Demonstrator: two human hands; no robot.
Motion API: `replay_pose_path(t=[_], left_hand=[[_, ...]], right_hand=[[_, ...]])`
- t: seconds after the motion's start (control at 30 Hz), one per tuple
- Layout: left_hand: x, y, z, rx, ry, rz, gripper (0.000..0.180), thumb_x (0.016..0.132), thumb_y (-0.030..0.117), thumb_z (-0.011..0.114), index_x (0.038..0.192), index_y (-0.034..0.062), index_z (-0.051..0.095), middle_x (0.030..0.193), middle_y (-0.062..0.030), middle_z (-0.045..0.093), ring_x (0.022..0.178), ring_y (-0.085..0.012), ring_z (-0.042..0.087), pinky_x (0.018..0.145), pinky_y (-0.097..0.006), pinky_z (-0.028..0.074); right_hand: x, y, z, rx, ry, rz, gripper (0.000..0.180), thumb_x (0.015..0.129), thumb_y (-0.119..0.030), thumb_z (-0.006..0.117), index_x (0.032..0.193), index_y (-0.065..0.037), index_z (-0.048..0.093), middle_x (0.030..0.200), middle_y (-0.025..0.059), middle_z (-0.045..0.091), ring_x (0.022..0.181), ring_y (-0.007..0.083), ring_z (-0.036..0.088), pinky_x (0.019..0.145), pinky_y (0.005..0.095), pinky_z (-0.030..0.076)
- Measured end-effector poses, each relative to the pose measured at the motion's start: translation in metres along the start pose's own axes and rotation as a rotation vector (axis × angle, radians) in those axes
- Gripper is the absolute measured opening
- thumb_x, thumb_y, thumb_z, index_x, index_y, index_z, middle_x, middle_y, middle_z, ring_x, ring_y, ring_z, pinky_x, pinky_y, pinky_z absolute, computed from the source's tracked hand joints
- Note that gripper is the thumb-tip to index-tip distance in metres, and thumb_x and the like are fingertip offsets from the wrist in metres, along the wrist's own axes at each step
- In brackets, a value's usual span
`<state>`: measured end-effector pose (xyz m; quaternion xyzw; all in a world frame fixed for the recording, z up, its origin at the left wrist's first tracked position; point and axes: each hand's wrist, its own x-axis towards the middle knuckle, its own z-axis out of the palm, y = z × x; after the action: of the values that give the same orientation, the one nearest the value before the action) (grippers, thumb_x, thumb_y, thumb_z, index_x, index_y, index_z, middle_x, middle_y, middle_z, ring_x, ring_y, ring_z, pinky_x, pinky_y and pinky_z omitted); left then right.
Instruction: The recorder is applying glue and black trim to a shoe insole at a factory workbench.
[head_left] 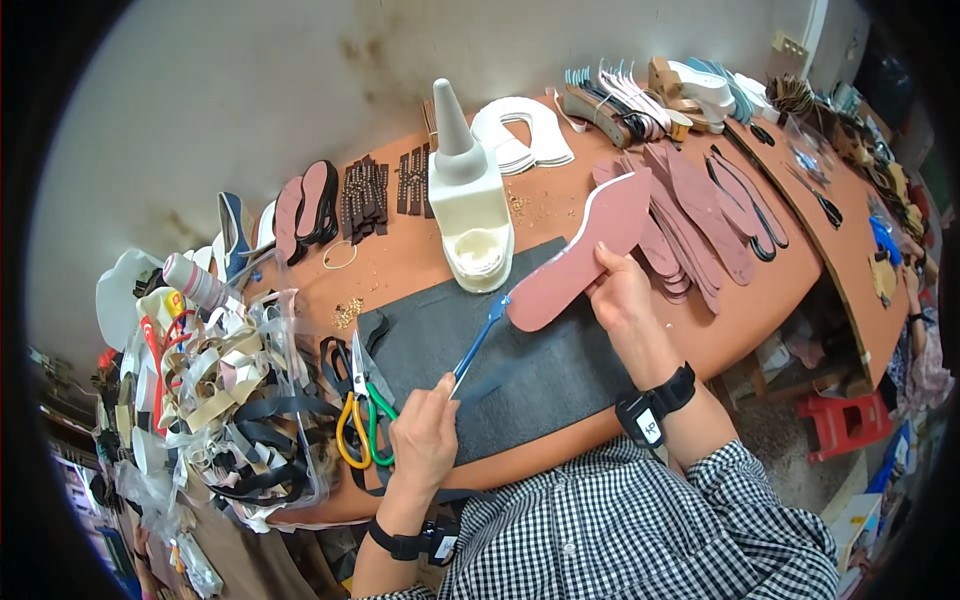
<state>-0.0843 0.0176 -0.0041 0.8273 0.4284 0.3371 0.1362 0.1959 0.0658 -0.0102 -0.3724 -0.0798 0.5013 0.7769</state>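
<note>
The left hand (424, 430) is closed around the handle of a blue brush (476, 343), near the front edge of the worktop (775, 290). The brush slants up and away from the front edge, its head at the rounded end of a pink insole (578, 275); whether the bristles touch it cannot be told. The right hand (622, 295) is clamped on the insole, thumb on its upper face, holding it tilted above the right part of a dark mat (500, 385). A white strip runs along the insole's far rim.

At the mat's back edge stands a whitish container (470, 205) with a tall cone and a round well of pale stuff. Scissors (359, 385) with one yellow and one green handle lie by the mat's left edge. Mixed straps and scraps (240, 400) heap over the worktop's front left corner. Dark studded strips (365, 200) and white horseshoe-shaped pieces (490, 130) lie toward the back edge; more pink insoles (690, 220) are stacked toward the right edge.
</note>
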Motion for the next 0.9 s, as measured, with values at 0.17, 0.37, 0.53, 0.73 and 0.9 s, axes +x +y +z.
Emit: replay_pose_path(t=[0.17,0.37,0.53,0.73,0.9], left_hand=[[0.004,-0.001,-0.007,-0.038,0.004,-0.047,0.03,0.074,-0.002,0.059,0.105,0.0021,0.058,0.07,-0.0122,0.053,0.059,-0.0249,0.056,0.053,-0.032,0.044],[0.003,-0.005,-0.003,-0.332,0.097,-0.239,0.026,0.08,0.002,0.055,0.106,-0.0015,0.055,0.079,-0.0071,0.059,0.066,-0.0139,0.055,0.061,-0.024,0.044],[0.007,0.012,-0.002,-0.76,0.018,-0.481,0.019,0.083,0.003,0.051,0.101,0.0,0.048,0.071,0.0022,0.048,0.058,-0.0014,0.039,0.05,-0.015,0.03],[0.008,0.026,-0.005,-0.814,0.032,-0.56,0.026,0.078,0.008,0.062,0.096,0.0014,0.045,0.066,0.0046,0.044,0.055,-0.001,0.038,0.048,-0.015,0.029],[0.006,0.034,0.004,-0.9,0.132,-0.645,0.035,0.071,0.009,0.07,0.097,0.0039,0.046,0.064,0.0041,0.048,0.045,-0.0019,0.037,0.039,-0.016,0.026]], right_hand=[[-0.003,-0.003,-0.004,-0.055,-0.011,-0.028,0.022,0.088,-0.009,0.049,0.109,-0.005,0.047,0.101,0.0058,0.055,0.092,0.018,0.054,0.083,0.0373,0.044],[-0.018,-0.007,-0.001,-0.108,-0.064,-0.034,0.018,0.087,-0.008,0.051,0.104,-0.004,0.051,0.095,0.0069,0.058,0.083,0.018,0.058,0.078,0.0365,0.048],[-0.024,-0.004,-0.001,-0.108,-0.141,-0.037,0.015,0.086,-0.007,0.053,0.1,-0.003,0.053,0.092,0.0067,0.06,0.079,0.0179,0.059,0.076,0.0358,0.049],[-0.041,0.003,0.002,0.019,-0.214,0.077,0.017,0.085,-0.005,0.052,0.102,-0.004,0.05,0.094,0.0069,0.058,0.086,0.0183,0.057,0.078,0.0372,0.048],[-0.05,0.013,0.004,0.145,-0.18,0.163,0.024,0.085,-0.005,0.052,0.108,-0.005,0.046,0.1,0.0078,0.055,0.091,0.0196,0.055,0.082,0.0394,0.047]])
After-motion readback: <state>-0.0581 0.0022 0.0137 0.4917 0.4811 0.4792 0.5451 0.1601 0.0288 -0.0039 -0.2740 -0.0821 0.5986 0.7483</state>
